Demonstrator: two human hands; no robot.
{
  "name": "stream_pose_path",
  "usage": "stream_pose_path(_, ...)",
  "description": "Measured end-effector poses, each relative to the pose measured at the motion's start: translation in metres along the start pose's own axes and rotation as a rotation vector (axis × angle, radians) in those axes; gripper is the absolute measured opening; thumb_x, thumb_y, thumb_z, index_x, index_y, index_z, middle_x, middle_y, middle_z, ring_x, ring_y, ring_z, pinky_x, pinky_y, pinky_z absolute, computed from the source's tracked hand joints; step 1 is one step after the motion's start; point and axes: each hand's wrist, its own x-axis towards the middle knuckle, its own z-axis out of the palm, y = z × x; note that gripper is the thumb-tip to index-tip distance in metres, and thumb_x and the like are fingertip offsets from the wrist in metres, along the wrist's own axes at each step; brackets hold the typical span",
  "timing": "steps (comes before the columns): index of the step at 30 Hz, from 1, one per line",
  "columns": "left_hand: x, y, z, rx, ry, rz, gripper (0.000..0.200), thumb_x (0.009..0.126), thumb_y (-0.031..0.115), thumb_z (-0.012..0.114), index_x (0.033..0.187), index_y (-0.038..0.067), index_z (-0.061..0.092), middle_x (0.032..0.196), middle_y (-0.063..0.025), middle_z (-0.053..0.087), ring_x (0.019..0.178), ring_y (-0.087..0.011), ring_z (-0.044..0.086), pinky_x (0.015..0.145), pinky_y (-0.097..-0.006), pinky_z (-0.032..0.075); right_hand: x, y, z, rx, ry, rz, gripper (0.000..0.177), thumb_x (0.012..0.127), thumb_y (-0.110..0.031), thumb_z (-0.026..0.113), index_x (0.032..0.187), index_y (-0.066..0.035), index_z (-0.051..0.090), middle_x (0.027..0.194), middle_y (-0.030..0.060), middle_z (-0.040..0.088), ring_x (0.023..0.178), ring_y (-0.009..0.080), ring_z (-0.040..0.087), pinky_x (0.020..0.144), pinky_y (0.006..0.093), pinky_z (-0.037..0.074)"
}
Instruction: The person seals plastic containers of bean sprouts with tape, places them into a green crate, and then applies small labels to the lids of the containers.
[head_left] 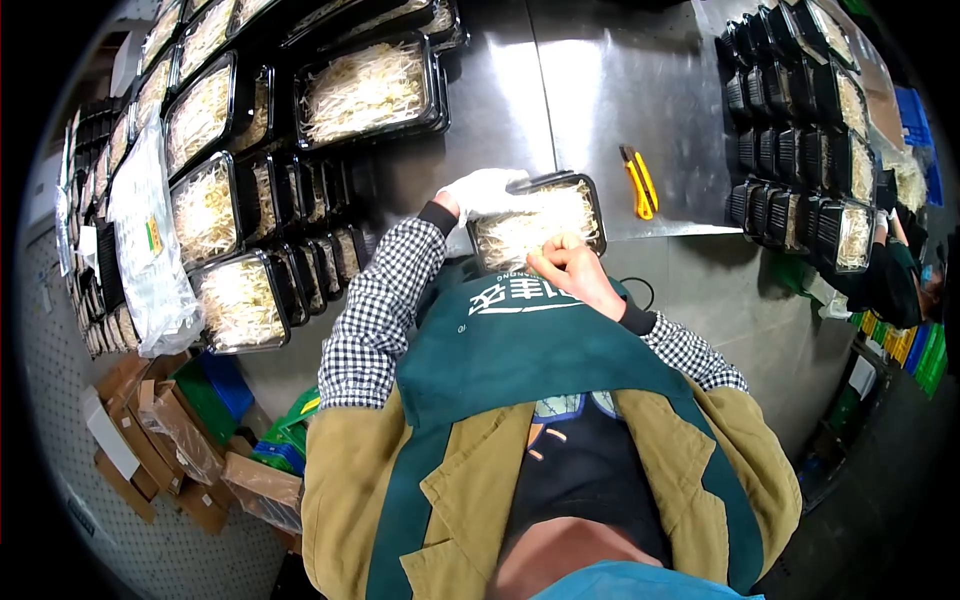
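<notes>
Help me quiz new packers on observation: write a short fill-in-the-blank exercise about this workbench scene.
1. The left hand wears a white ____.
2. With the bare right hand, it holds a tray of bean sprouts; the tray's colour is ____.
3. The utility knife lying on the steel table has a ____ handle.

Missing words: glove; black; yellow.

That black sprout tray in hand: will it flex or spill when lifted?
The tray looks like thin plastic, so it probably flexes if gripped at one end. Loose sprouts fill it to the rim, so tilting likely spills some. The sprouts look airy, so it is probably light.
</notes>
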Motion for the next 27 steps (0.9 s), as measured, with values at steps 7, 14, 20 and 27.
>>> stream_pose_path(7, -0.058, 0.051, 0.054, 0.25, 0.998, 0.153, 0.039, 0.087, 0.028, 0.064, 0.119, 0.008, 0.06, 0.119, -0.0151, 0.062, 0.107, -0.0262, 0.06, 0.09, -0.034, 0.046, -0.006, -0.002, -0.015, 0.095, -0.082, -0.005, 0.024, 0.091, -0.024, 0.06, 0.089, -0.003, 0.071, 0.078, 0.0093, 0.057, 0.085, 0.0213, 0.052, 0.079, 0.0335, 0.043)
stream_pose_path(14, -0.055, 0.029, 0.093, 0.01, 0.601, 0.287, 0.028, 0.093, 0.019, 0.056, 0.112, -0.001, 0.063, 0.11, -0.0136, 0.066, 0.099, -0.0138, 0.061, 0.083, -0.0285, 0.049, -0.006, -0.001, -0.025, 0.132, -0.224, -0.066, 0.023, 0.093, -0.022, 0.059, 0.096, -0.002, 0.07, 0.089, 0.0067, 0.06, 0.092, 0.016, 0.051, 0.083, 0.0288, 0.042)
stream_pose_path(20, -0.058, 0.056, 0.097, -1.272, 0.378, 0.096, 0.035, 0.091, 0.005, 0.054, 0.125, -0.004, 0.054, 0.118, -0.0094, 0.062, 0.1, -0.0148, 0.06, 0.084, -0.0272, 0.051, 0.043, 0.021, -0.082, -0.098, 0.293, 0.021, 0.022, 0.089, -0.024, 0.064, 0.089, -0.003, 0.069, 0.097, 0.0112, 0.064, 0.099, 0.021, 0.056, 0.081, 0.0327, 0.045)
stream_pose_path(27, -0.051, 0.033, 0.112, -1.356, 0.346, 0.049, 0.034, 0.089, 0.003, 0.057, 0.123, -0.003, 0.054, 0.109, -0.0098, 0.064, 0.09, -0.0145, 0.062, 0.078, -0.0272, 0.053, 0.101, 0.154, -0.113, -0.778, 0.483, 0.119, 0.031, 0.082, -0.027, 0.07, 0.106, -0.009, 0.062, 0.106, 0.0135, 0.058, 0.098, 0.0314, 0.057, 0.084, 0.0413, 0.047)
